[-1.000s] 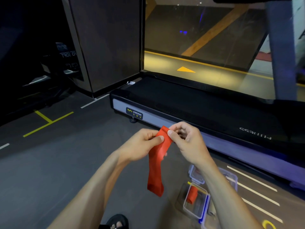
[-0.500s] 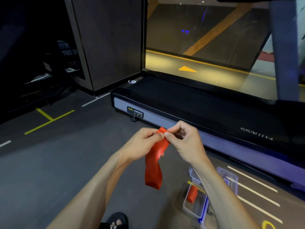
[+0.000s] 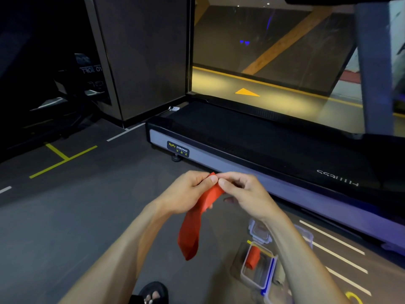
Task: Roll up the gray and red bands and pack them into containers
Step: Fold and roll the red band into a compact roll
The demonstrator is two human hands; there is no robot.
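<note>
both hands meet at about the centre of the view, a little toward 6 o'clock, with the red band [image 3: 198, 218] between them. the left hand [image 3: 186, 194] pinches the band's top end with thumb and curled fingers, and the right hand [image 3: 243, 193] pinches the same end from the other side, fingertips [image 3: 222, 183] nearly touching the left thumb. neither hand is slack; both grasp the band. the rest of the band hangs free toward 6 o'clock, twisted partway, its lower end dangling above the gym floor [image 3: 65, 227].

by my reading the roll is only just begun at the top end, so most of the length is not yet wound.

down at 5 o'clock a clear container [image 3: 260, 273] with a blue-edged lid sits on the floor, holding a rolled red band [image 3: 253, 257]. a second clear container [image 3: 260, 231] lies just beyond it, partly hidden by the right forearm; what it holds i cannot tell. no gray band is visible. the treadmill [image 3: 263, 145] fills 1 to 3 o'clock, and a sandalled foot [image 3: 153, 292] shows at 6 o'clock.

risks from here: the twist in the hanging length may get wound in, giving a lopsided, bulky roll that might not fit the container. the material looks stretchy and springy, so a loose pinch could let the first turns unwind. the free tail could also swing and slip out of line, making the roll cone out sideways.
</note>
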